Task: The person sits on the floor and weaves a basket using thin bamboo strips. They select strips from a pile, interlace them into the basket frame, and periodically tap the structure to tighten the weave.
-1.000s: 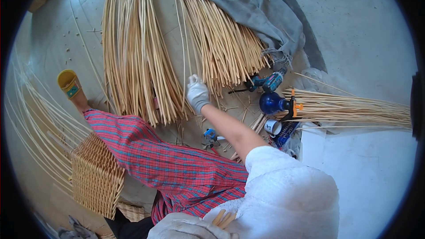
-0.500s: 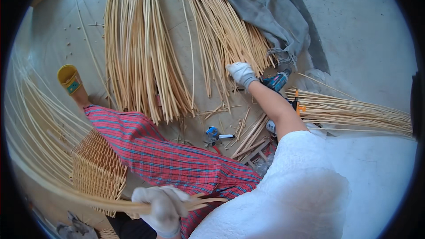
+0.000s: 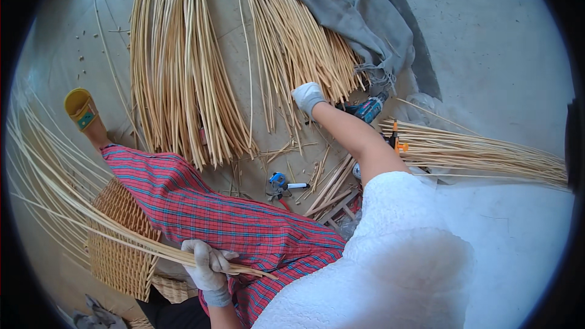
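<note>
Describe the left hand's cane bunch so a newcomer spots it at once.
Find the red plaid garment left of centre. At its lower edge, the gloved left hand grips a slim bunch of pale canes, running left across the view of the woven basket. Unlike the thick cane piles at the top, it passes through a fist.

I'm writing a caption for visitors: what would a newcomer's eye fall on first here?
Probably the big fanned bundle of rods, upper left of centre, with a second bundle beside it partly under grey cloth. Next may come the red plaid garment across the middle and, low left of centre, the white-gloved left hand gripping long thin rods.
</note>
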The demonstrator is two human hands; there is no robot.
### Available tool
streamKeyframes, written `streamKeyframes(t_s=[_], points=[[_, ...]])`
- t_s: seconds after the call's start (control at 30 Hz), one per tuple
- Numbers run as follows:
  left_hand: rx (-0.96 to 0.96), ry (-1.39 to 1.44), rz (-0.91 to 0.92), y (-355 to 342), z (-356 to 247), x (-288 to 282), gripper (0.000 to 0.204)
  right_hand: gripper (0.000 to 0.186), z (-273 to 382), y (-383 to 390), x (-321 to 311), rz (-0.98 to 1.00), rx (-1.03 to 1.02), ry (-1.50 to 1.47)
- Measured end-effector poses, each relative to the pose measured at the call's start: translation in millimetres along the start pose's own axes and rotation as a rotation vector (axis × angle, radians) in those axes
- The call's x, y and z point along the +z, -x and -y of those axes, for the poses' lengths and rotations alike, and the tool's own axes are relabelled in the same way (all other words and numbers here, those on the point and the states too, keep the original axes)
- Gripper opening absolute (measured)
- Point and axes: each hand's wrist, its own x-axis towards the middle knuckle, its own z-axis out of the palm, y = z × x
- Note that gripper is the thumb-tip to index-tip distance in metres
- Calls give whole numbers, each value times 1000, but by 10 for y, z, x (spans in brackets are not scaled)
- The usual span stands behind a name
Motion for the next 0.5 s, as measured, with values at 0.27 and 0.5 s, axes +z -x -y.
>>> streamKeyframes(t_s=[0.27,0.5], points=[[24,-25,-16,30,12,-20,17,45,575,-38,151,258,226,-477],[12,2,3,5,55,-121,17,53,516,300,135,187,136,-763]])
